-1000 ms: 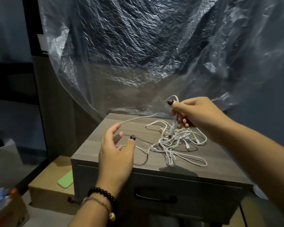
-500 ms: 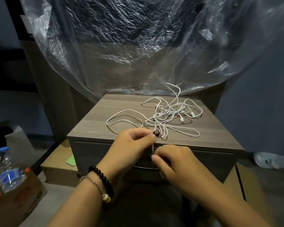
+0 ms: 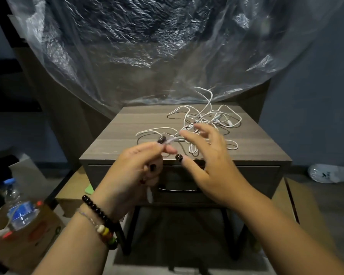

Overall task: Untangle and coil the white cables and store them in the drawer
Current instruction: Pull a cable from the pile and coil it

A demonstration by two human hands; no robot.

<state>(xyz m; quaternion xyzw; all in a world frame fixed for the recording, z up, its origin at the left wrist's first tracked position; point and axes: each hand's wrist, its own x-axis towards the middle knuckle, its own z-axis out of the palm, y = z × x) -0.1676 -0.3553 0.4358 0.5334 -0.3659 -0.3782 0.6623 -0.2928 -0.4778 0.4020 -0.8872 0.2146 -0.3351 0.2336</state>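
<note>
Since half a second ago my right hand [image 3: 211, 167] has let go of the strand and lifted away with its fingers spread wide, holding nothing, while my left hand [image 3: 135, 167] has come up and still pinches one white cable end [image 3: 170, 140] between thumb and forefinger. A short white piece hangs below that fist, in front of the drawer [image 3: 246, 179]; I cannot tell whether it is the same cable. A dark bead bracelet [image 3: 96, 207] and a thin cord with coloured beads sit on my left wrist.

Beyond the hands, the drawer is closed, its dark handle [image 3: 177, 189] just under my right palm. On the nightstand top [image 3: 127, 135] the pinched strand runs back in a loop toward the left half. The tangle of white cables [image 3: 213, 118] lies at the back right of the top, one loop standing up above the pile.

Off to the left, a water bottle [image 3: 18, 207] rests on a cardboard box [image 3: 32, 239]. Crinkled clear plastic sheeting [image 3: 147, 46] hangs behind the nightstand.
</note>
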